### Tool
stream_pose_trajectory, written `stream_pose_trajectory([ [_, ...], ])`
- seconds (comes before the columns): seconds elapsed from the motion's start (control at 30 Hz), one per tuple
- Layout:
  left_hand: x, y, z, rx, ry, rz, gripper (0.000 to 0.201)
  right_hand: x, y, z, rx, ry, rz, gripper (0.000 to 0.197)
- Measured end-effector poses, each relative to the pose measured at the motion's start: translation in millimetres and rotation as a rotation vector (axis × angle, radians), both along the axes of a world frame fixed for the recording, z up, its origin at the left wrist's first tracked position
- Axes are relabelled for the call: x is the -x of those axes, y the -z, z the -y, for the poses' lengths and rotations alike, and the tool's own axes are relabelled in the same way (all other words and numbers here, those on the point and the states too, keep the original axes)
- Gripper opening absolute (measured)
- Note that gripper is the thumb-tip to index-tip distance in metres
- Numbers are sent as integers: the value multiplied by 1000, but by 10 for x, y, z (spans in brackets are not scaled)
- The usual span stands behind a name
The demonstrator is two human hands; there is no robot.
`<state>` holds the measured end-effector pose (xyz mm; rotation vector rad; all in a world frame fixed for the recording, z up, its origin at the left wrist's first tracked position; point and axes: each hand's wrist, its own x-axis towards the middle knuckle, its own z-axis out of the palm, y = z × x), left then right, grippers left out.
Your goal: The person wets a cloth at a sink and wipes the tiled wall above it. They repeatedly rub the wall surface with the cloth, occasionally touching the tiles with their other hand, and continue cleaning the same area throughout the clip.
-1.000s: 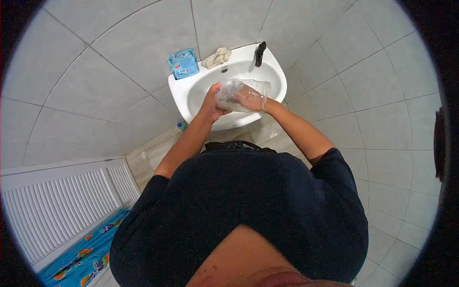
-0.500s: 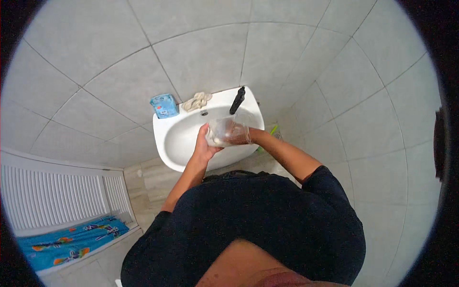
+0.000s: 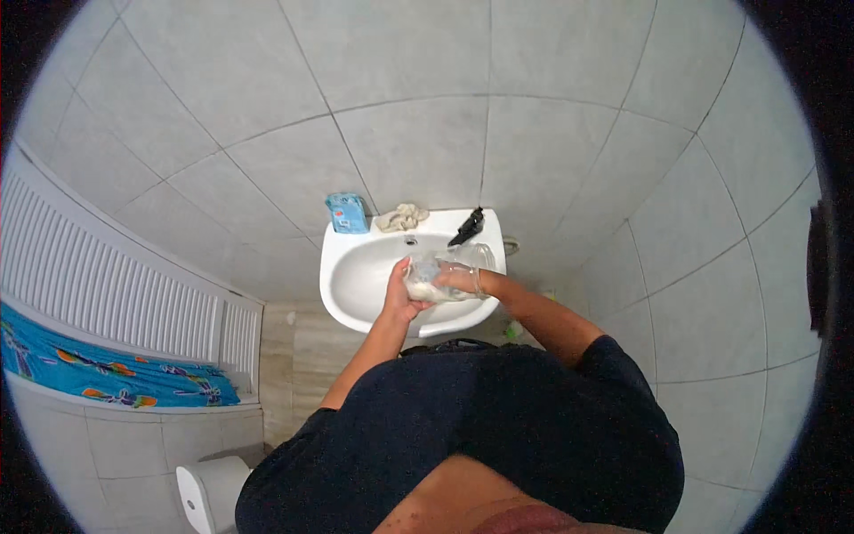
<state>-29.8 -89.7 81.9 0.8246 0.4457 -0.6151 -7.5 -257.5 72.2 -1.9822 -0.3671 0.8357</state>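
Observation:
Over the white washbasin [image 3: 349, 278], a clear glass jar [image 3: 416, 272] lies on its side, its mouth turned to the right. My left hand [image 3: 402, 297] is closed around the jar's base end. Through the mouth reaches my right hand [image 3: 459, 279], its fingers inside the jar and blurred by the glass. A pale, bluish-white patch shows at those fingertips, too unclear to name. Just behind the jar rises a black faucet [image 3: 467, 228].
On the basin's back ledge stand a blue packet [image 3: 347, 214] and a crumpled beige cloth [image 3: 402, 218]. Tiled wall [image 3: 418, 142] rises behind. To the left are a white louvred door [image 3: 116, 276] and a blue patterned towel [image 3: 116, 369]; a white bin-like object [image 3: 209, 494] sits lower left.
The whole view has shifted, so the basin appears lower and further right. My right hand is still inside the jar, and its fingers and the pale patch have changed position there.

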Motion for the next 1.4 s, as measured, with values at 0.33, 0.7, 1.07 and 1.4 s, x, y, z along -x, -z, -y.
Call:
stream_pose_trajectory([
  [0.33,-86,35,-100,38,9,-69,62,-91,-161,92,-71,-57,316,51],
  [0.7,-128,28,-269,372,-109,-139,67,-733,-1819,1076,373,683,933,45],
  [1.07,-82,211,-477,308,-123,-199,61,-1638,-4464,963,648,1420,2022,40],
  [1.4,-126,372,-777,352,-211,-195,63,-1720,-2886,1149,751,762,2349,58],
])
